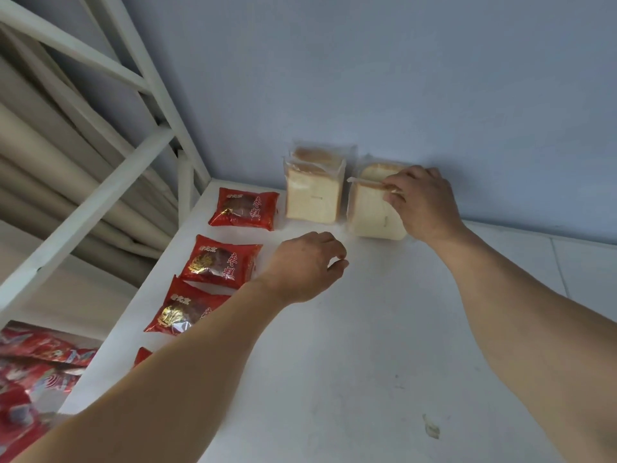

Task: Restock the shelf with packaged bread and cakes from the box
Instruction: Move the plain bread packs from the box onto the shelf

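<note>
packaged bread [370,212] upright at the back of the shelf [384,345], against the blue wall [400,78], directly under the right hand [422,203]. likely light, soft and easily crushed inside a thin, slick clear wrapper; best taken by the sealed top flap or lightly across both flat faces, never squeezed at the middle. right hand curled over the pack's top corner, fingertips [389,192] pinching the wrapper's top seam, thumb side toward the loaf's near face. second bread pack [312,202] just beyond the left hand [309,265], to the far side of its knuckles, standing beside the held one with a narrow gap between. left hand hovering above the bare shelf, fingers loosely curled, holding nothing, touching nothing visible. red cake packets [220,262] flat in a row just outside the left hand and along its forearm. more red packets [36,372] lower, well outside the left elbow, container not discernible.
</note>
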